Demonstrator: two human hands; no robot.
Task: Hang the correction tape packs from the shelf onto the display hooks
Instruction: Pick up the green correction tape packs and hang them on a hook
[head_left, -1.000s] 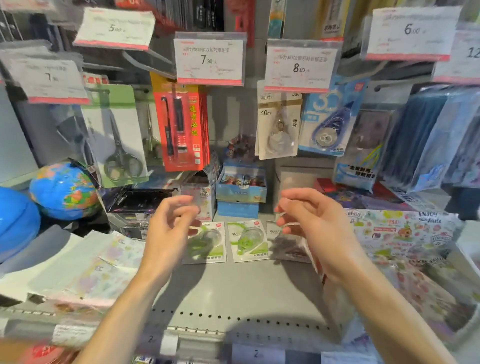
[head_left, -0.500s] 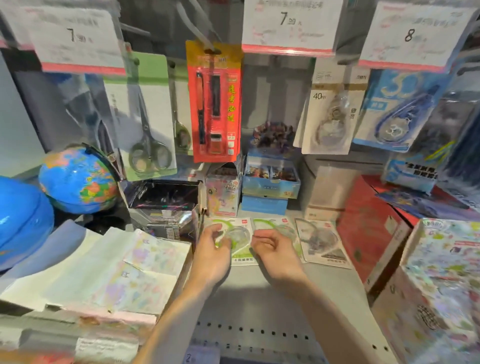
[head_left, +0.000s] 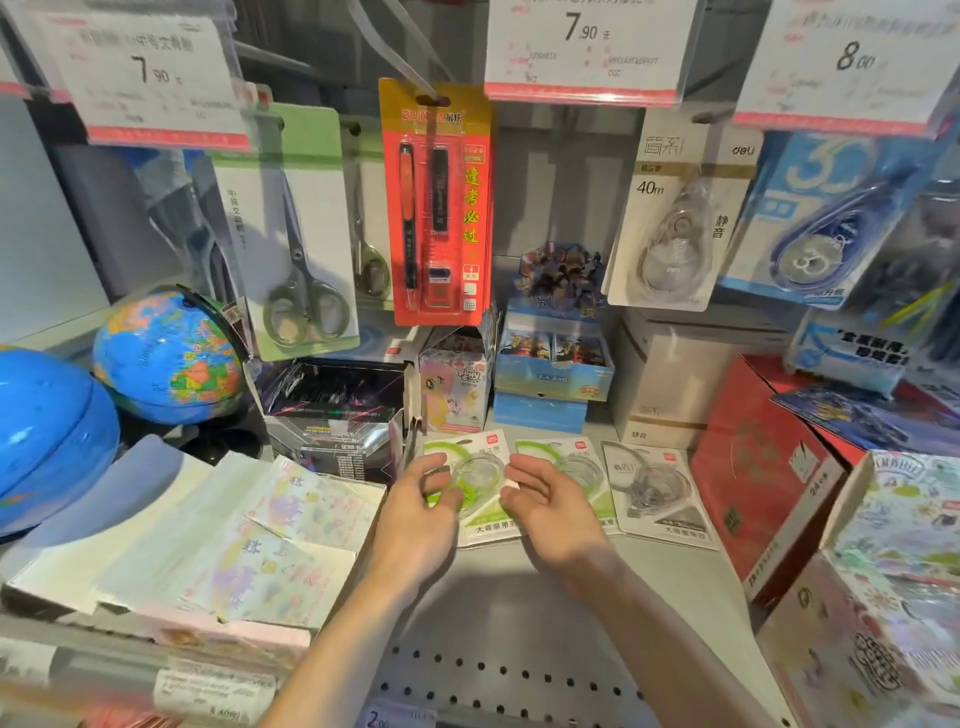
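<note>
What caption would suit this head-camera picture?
Both hands reach the leftmost of three correction tape packs lying on a shop shelf.
</note>
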